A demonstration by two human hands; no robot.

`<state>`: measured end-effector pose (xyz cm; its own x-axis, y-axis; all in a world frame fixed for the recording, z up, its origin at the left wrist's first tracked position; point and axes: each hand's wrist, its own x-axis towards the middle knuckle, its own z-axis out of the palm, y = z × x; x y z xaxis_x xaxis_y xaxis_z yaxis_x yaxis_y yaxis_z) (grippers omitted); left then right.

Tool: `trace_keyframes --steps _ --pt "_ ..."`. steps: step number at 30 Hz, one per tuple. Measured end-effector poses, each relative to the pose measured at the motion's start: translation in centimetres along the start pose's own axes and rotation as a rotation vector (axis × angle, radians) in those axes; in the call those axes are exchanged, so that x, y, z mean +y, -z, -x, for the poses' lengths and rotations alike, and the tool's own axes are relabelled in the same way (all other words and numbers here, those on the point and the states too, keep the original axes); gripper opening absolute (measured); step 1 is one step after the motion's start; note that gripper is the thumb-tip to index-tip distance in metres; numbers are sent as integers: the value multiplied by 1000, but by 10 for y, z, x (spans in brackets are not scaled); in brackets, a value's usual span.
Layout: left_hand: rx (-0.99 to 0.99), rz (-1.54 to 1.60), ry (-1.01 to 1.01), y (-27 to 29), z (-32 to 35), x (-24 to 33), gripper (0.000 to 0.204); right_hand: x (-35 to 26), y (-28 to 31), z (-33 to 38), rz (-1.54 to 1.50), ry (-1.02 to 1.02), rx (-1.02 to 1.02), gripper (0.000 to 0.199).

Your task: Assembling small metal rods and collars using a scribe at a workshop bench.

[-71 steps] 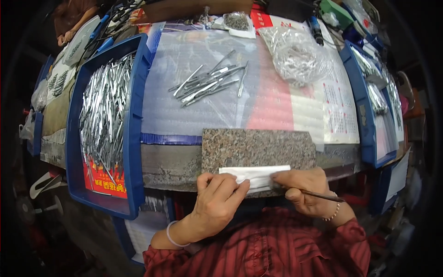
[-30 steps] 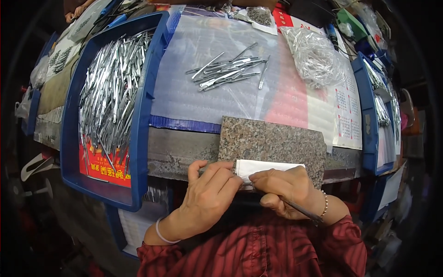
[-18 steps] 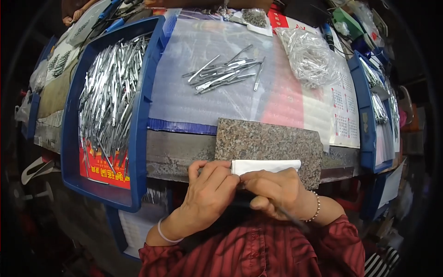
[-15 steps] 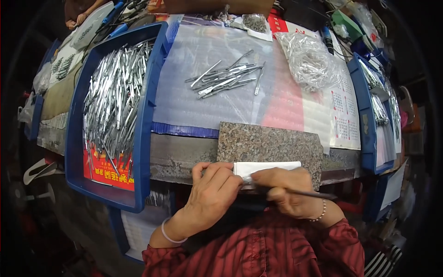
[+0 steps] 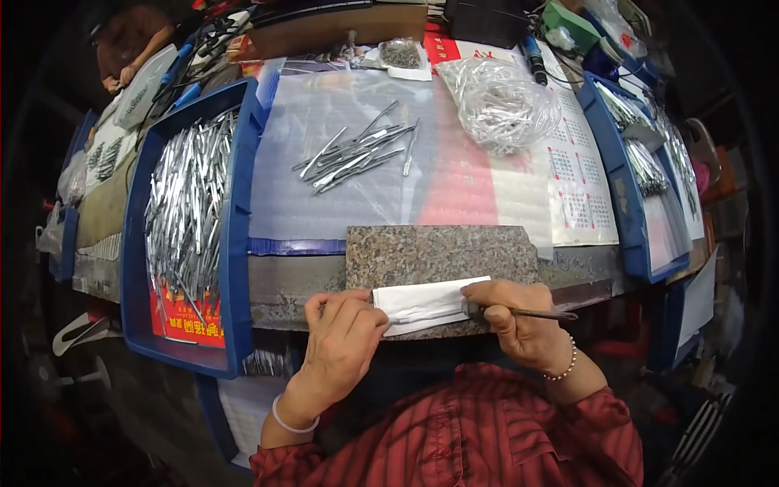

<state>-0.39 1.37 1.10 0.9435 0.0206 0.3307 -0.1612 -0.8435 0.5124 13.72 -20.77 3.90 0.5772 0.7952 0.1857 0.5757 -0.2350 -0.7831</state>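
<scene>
A folded white cloth or paper pad (image 5: 422, 302) lies near the front edge of a speckled granite slab (image 5: 438, 253). At the pad's left end, my left hand (image 5: 345, 329) presses down with its fingers bent and drawn together. A thin greyish line, perhaps a metal strip, runs along the pad's lower part; I cannot make it out well. My right hand (image 5: 526, 325) is closed around a slim dark rod-like tool (image 5: 540, 313), whose thin end sticks out to the right. Its forefinger rests on the pad's right end, and the tool's other end is mostly hidden by the fingers.
Beyond the slab, several slim metal strips (image 5: 361, 154) lie on a translucent sheet (image 5: 284, 203). A blue tray (image 5: 237, 211) full of such strips stands left, another blue tray (image 5: 629, 203) right. A clear plastic bag (image 5: 507, 105) sits back right. Another person (image 5: 134, 49) is far left.
My right hand has slid rightward along the pad with the tool, uncovering more of it. The left hand stays at the pad's left end. The whole view has shifted.
</scene>
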Motion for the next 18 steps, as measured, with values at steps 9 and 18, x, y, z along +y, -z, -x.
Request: trace_keyframes --steps 9,18 --pt "101 -21 82 19 31 31 26 -17 10 33 -393 -58 200 23" --pt "95 110 179 2 49 53 21 -1 -15 52 -965 -498 -68 26"
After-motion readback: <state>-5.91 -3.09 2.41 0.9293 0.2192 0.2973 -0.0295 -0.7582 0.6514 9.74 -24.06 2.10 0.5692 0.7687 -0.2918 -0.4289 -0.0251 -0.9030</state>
